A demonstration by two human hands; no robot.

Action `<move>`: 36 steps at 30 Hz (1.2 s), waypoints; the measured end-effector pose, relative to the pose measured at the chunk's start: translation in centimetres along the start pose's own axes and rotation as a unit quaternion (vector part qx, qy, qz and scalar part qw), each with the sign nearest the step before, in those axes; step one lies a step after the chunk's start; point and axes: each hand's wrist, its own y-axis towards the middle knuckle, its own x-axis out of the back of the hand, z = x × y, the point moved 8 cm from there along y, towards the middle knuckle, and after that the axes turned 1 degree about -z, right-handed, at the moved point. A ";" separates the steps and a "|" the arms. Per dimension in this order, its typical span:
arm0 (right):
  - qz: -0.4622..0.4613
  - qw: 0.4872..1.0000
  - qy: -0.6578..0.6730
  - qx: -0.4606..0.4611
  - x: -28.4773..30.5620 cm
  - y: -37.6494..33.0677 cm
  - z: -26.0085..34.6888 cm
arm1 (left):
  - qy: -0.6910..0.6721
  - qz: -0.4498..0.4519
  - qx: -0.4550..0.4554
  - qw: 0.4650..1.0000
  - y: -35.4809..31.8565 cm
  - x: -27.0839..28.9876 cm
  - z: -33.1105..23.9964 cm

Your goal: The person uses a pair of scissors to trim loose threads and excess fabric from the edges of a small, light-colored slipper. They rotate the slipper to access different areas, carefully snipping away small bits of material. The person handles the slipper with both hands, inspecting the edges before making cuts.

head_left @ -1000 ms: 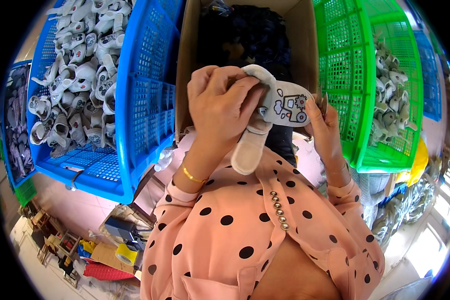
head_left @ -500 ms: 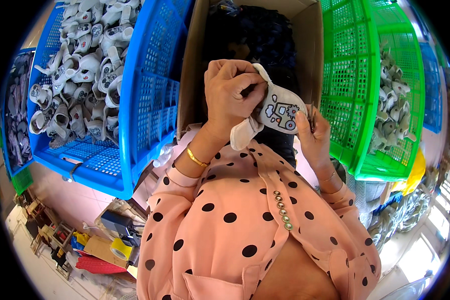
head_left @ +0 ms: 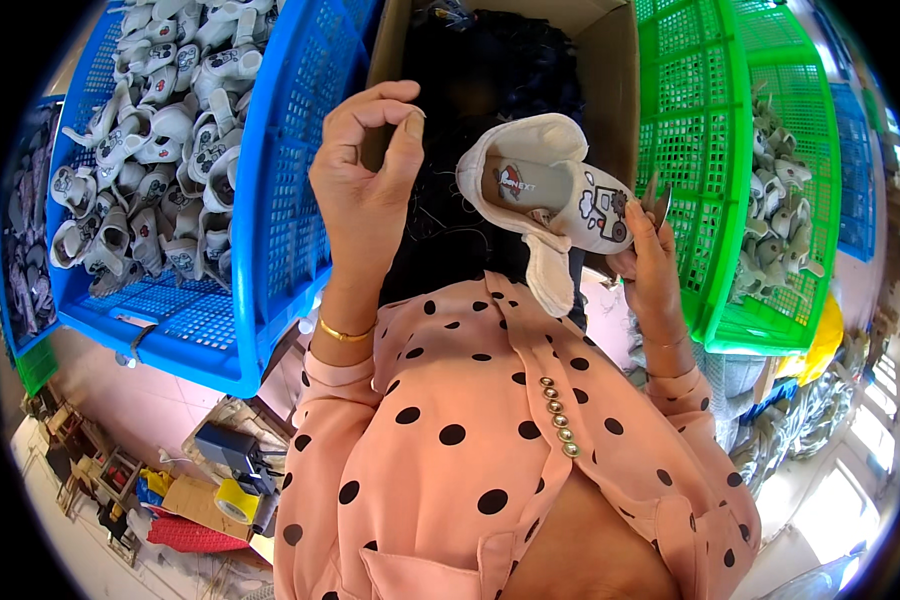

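A small off-white baby shoe (head_left: pixel 580 205) with a tractor picture on its toe is gripped at the toe by my right hand (head_left: pixel 655 260). Its opening faces up, showing a grey insole, and its strap hangs loose toward my body. A slim metal blade (head_left: pixel 660 198) sticks out beside the right fingers; most of that tool is hidden. My left hand (head_left: pixel 365 180) is raised to the left of the shoe, apart from it. Its thumb and forefinger are curled together in a pinch, and anything between them is too small to make out.
A cardboard box (head_left: pixel 605 90) with dark material stands ahead. On the left, a blue basket (head_left: pixel 290 190) holds many similar pale shoes. A green basket (head_left: pixel 685 170) rises close to my right hand, with more pale shoes (head_left: pixel 775 205) beyond its near wall.
My left hand has come off the shoe and moved left. In my right hand the shoe has turned from showing its toe top to showing its opening, its heel swinging up and left.
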 end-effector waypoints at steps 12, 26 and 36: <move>0.029 0.999 -0.036 -0.003 -1.2 -0.6 0.4 | 0.225 0.137 -0.235 0.936 -1.5 -4.8 -4.6; 0.012 0.992 -0.125 -0.018 0.3 -2.0 -5.9 | 0.214 0.154 -0.016 0.964 -6.4 -6.5 3.9; -0.054 0.988 -0.062 -0.131 5.8 -4.3 -14.7 | 0.239 0.293 0.033 0.925 -12.2 -8.8 8.6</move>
